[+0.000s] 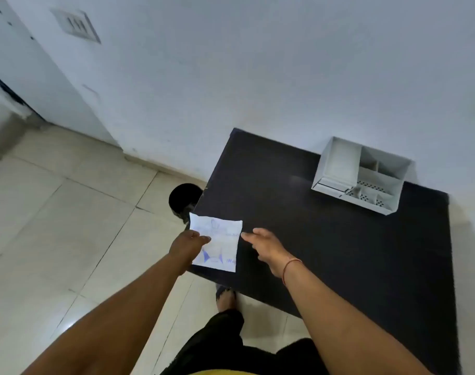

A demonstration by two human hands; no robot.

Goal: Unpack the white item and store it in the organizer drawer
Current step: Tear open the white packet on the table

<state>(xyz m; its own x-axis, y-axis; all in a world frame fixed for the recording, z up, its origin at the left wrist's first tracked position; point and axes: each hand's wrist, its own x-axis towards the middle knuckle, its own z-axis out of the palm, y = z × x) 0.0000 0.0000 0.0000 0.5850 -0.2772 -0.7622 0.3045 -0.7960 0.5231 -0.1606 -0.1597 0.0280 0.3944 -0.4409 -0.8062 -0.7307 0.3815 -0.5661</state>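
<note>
A flat white packet [220, 239] with blue print lies at the near left corner of the black table [325, 239], partly over its edge. My left hand [187, 244] grips the packet's left side, thumb on top. My right hand [266, 244] hovers just right of the packet, fingers spread, fingertips at its right edge. The white organizer [336, 163] stands at the table's far right against the wall, with several open compartments and a drawer front at its lower left.
A round black bin [183, 198] stands on the tiled floor [68, 226] just beyond the table's left edge. A white wall [258, 63] runs behind the table. My foot [225, 296] is under the table's near edge.
</note>
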